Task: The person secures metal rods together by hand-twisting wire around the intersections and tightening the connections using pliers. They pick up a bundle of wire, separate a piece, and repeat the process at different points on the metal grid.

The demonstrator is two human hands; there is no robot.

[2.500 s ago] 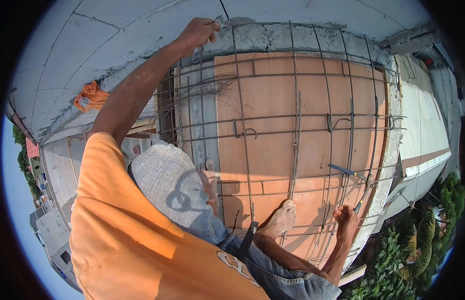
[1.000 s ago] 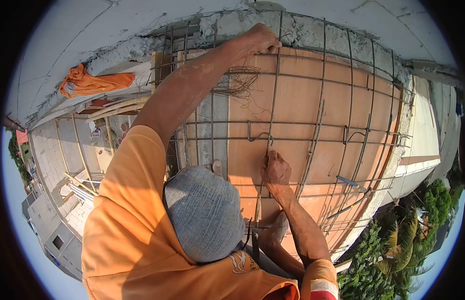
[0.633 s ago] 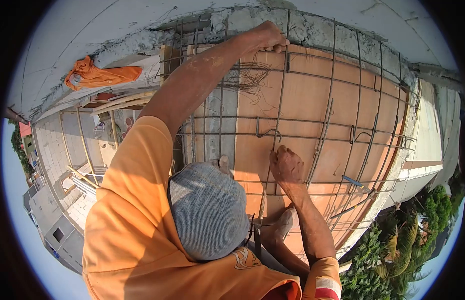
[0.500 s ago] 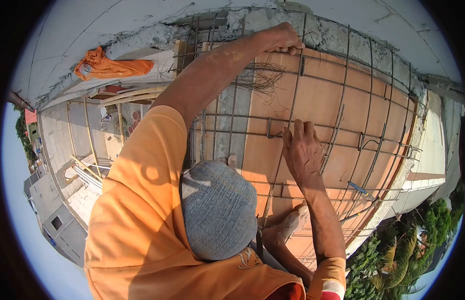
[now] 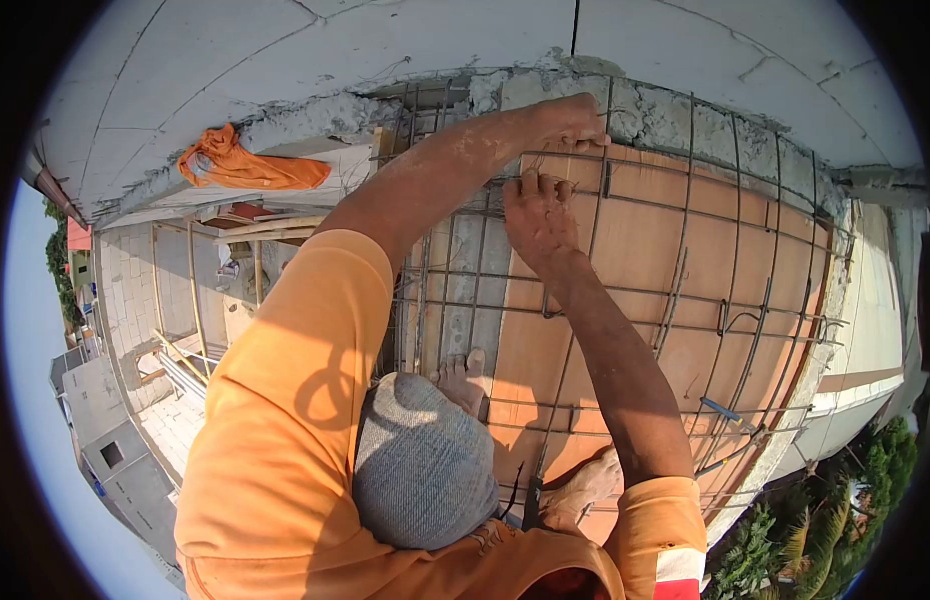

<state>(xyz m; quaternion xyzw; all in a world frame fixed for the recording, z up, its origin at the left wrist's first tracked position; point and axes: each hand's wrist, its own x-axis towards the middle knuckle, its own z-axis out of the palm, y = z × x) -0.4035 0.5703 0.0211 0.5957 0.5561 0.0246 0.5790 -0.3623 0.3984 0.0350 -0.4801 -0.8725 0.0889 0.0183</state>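
Observation:
A grid of steel rebar (image 5: pixel 685 205) lies over orange-brown plywood formwork (image 5: pixel 635 260). At the grid's far edge, my left hand (image 5: pixel 575 122) is closed, its fingertips pinched at a rebar crossing beside the rough concrete. Just below it, my right hand (image 5: pixel 541 215) has its fingers bent down over thin tie wire (image 5: pixel 530 160), a bundle now mostly covered by the hand and forearm. Wire strands poke out around those fingertips. How many strands the right fingers grip is hidden.
A blue-handled tool (image 5: pixel 721 409) rests on the bars at right. An orange cloth (image 5: pixel 255 170) lies on the left ledge. My bare feet (image 5: pixel 463 380) stand among the bars, and my denim-covered knee (image 5: pixel 425 460) is in front. Beyond the right edge, trees (image 5: pixel 785 540) show far below.
My right hand has moved up and left from the middle of the grid onto the tie wire. The left hand stays at the same crossing, while the view has shifted slightly.

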